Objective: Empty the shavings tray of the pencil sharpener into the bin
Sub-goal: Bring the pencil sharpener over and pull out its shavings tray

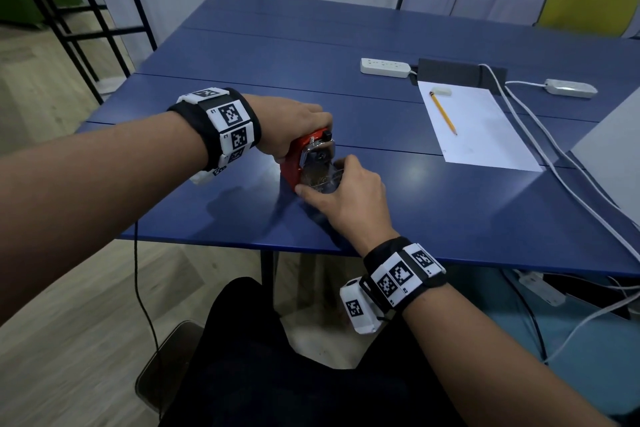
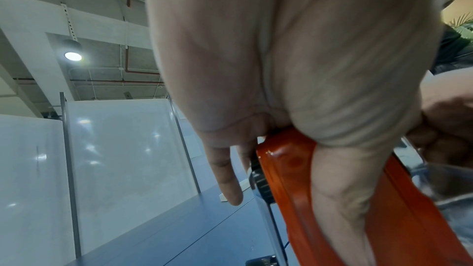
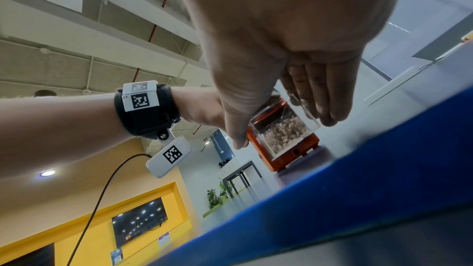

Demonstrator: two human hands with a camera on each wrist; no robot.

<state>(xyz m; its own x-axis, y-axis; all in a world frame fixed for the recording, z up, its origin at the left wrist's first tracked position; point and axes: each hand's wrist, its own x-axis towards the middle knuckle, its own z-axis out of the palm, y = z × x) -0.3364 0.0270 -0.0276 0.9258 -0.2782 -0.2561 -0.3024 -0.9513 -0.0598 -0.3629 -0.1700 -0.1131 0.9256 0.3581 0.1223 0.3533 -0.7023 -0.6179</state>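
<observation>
A red pencil sharpener [image 1: 292, 163] stands on the blue table [image 1: 450, 211], near the front edge. My left hand [image 1: 304, 128] grips the sharpener from above, and in the left wrist view its palm and thumb wrap the red body [image 2: 289, 169]. A clear shavings tray [image 1: 318, 174] sits in the front of the sharpener, with brown shavings inside it [image 3: 286, 137]. My right hand [image 1: 337, 184] pinches this tray, thumb [image 3: 235, 128] on one side and fingers [image 3: 320, 98] on the other. No bin shows in any view.
A white sheet [image 1: 478, 128] lies at the right with a yellow pencil [image 1: 443, 113] and an eraser [image 1: 440, 91] on it. Two white power strips [image 1: 385, 66] [image 1: 569, 88] and cables [image 1: 554, 163] lie behind. A grey slab [image 1: 613, 163] is at the right edge, a yellow chair [image 1: 588, 0] beyond.
</observation>
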